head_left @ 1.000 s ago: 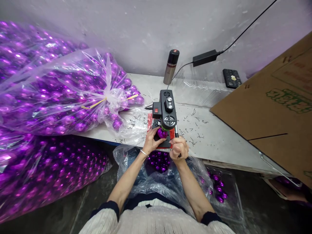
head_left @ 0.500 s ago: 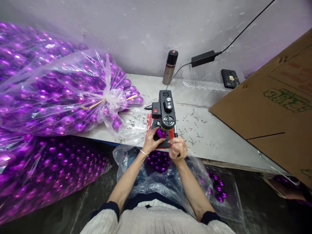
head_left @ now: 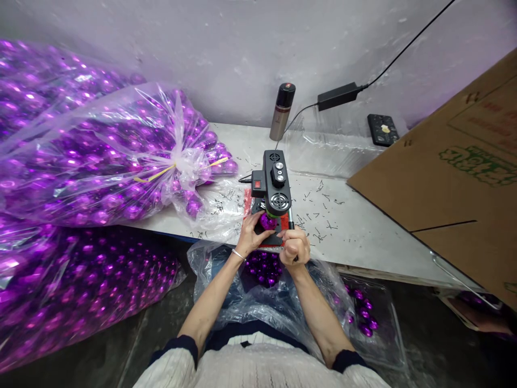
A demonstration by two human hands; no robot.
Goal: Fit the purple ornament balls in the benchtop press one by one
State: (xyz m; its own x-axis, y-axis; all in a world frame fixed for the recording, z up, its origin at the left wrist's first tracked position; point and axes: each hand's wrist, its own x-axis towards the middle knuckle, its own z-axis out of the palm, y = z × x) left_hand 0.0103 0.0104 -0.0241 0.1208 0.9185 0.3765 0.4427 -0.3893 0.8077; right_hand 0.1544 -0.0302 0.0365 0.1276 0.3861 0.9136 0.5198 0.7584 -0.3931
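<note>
A shiny purple ball (head_left: 267,220) sits under the head of a small black press machine (head_left: 277,180) with a red switch on its side. Thumb and fingers of my left hand (head_left: 251,235) curl around the ball from the left and front. My right hand (head_left: 295,246) is wrapped round the black-ended metal lever (head_left: 291,218) at the machine's right side. Red sheeting shows beneath the black base plate. In my lap, a clear plastic bag holds many purple balls (head_left: 263,268).
Big clear bags of purple balls (head_left: 100,156) crowd the left. Behind the machine stand a spray can (head_left: 281,112), a power adapter (head_left: 338,96) and a phone (head_left: 382,130). A cardboard box (head_left: 452,178) leans in from the right. Black scraps litter the white table (head_left: 363,231).
Almost nothing differs. Both hands keep their places on the ball and the lever, and the view has shifted very slightly.
</note>
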